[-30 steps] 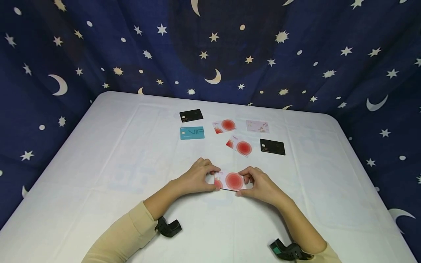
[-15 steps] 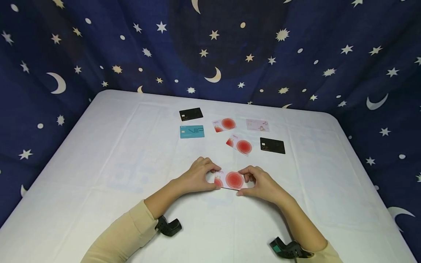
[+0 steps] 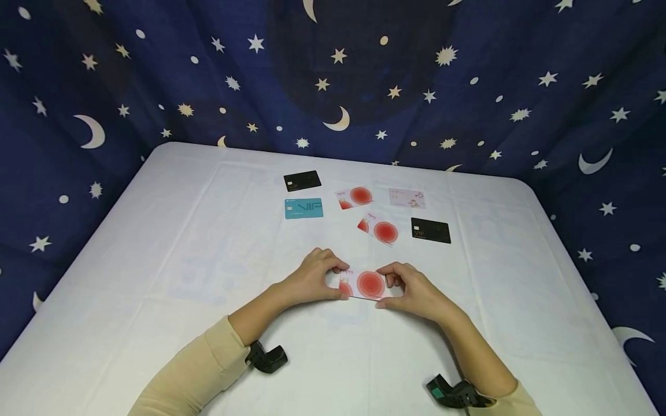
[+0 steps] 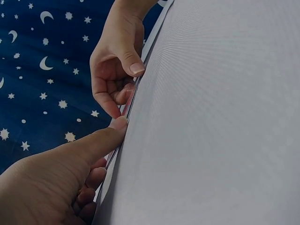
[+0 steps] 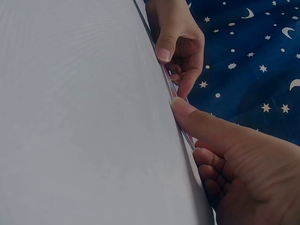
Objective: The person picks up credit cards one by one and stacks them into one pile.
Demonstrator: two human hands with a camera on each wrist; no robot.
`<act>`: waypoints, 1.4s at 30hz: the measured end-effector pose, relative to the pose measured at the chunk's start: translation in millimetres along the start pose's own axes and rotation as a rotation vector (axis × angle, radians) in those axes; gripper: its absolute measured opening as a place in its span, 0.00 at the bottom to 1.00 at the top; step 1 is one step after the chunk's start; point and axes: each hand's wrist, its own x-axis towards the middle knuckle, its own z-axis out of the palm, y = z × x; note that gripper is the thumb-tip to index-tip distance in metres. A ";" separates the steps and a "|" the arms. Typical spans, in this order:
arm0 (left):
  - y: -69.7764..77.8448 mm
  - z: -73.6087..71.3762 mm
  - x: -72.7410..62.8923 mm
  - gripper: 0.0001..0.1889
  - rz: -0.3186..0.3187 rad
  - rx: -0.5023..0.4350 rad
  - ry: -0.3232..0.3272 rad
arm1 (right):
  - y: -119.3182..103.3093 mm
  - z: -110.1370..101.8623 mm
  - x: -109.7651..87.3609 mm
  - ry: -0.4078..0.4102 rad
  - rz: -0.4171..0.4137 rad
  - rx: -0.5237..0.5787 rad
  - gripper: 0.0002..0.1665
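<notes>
Near the middle of the table, a white and pink card with a large red circle (image 3: 370, 285) lies face up between the two hands. Thin dark lines along its near edge (image 5: 169, 86) suggest it sits on at least one other card. My left hand (image 3: 314, 281) holds its left end, thumb at the near corner and forefinger at the far one. The right hand (image 3: 415, 292) grips the opposite end the same way, its other fingers curled in. In the left wrist view, both thumbs are along the near edge, close over the white cloth.
Beyond the hands lie a black card (image 3: 302, 181), a teal card (image 3: 304, 208), two red-circle cards (image 3: 360, 197), a pale pink card (image 3: 407, 198) and another black card (image 3: 430, 230). White cloth (image 3: 208, 231) covers the table; a starry curtain (image 3: 291, 69) hangs behind.
The right thumb has shifted slightly inward along the near edge, and less dark edge shows under the card. Both hands keep their hold; the other cards have stayed put.
</notes>
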 end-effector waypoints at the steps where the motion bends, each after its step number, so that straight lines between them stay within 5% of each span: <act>1: 0.2 -0.2 0.2 0.27 0.000 -0.001 0.001 | -0.1 -0.2 0.3 -0.003 0.002 0.000 0.32; 19: 1.3 -2.7 3.3 0.29 -0.015 -0.019 0.000 | 3.3 -4.7 2.1 -0.004 0.003 0.020 0.30; 31: 2.2 -12.0 6.4 0.35 -0.111 -0.168 -0.020 | 3.7 -17.3 6.1 -0.047 0.094 0.190 0.29; 42: -4.6 -14.9 33.0 0.36 -0.123 -0.171 0.059 | 18.5 -20.9 12.1 0.076 0.041 0.181 0.26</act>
